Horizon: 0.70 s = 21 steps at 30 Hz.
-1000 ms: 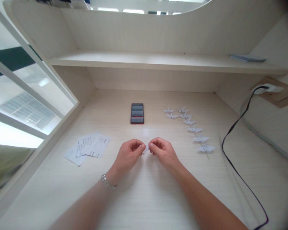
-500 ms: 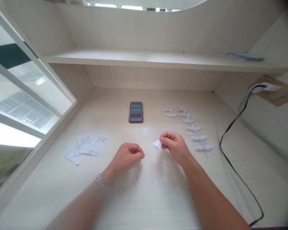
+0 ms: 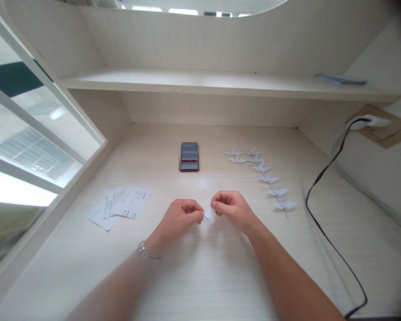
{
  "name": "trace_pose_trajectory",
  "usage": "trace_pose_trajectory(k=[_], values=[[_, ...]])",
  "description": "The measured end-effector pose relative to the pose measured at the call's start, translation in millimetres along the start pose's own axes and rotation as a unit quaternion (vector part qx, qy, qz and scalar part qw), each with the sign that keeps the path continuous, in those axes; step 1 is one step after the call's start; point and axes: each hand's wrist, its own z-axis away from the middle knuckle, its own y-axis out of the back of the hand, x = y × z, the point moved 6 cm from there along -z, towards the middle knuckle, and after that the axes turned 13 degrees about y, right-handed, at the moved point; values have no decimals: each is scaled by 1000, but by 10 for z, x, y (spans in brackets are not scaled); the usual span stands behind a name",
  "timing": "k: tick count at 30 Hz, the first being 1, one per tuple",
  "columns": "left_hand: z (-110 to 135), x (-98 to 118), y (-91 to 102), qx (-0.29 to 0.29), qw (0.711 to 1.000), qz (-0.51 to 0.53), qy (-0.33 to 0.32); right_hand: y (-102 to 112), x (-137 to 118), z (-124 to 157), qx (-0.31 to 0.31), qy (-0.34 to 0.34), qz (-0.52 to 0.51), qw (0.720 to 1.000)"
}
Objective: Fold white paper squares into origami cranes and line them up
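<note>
Matt paper piece point(image 3: 209, 216) shows between a person's fingers point(image 3: 195, 216), over a smooth wood-grained desk point(image 3: 200, 281) with a soft sheen beyond them; creased paper cranes point(image 3: 277, 192) lie to their right, matt paper slips point(image 3: 132, 204) left, shiny metal bracelet point(image 3: 143, 251) behind.

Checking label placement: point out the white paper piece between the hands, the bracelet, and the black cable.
White paper piece point(image 3: 209, 216), head view: middle of its visible face.
Bracelet point(image 3: 142, 251), head view: chain links near its left end.
Black cable point(image 3: 306, 200), head view: its leftmost bend.
</note>
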Motion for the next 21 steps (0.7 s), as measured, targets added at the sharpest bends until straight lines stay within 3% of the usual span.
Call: trace_pose_trajectory(k=[4,11,15,21], values=[[-9,-8,40,0,1000,19,-3,313,1,-10,120,4,-55,991],[-30,48,-97,-18,995,102,1,-19,13,-11,23,7,3,1000],[-48,-6,-102,-16,995,100,3,-84,38,-8,9,-7,-37,999],[-49,-18,-50,-6,995,104,8,-46,61,-17,41,-7,-70,997]])
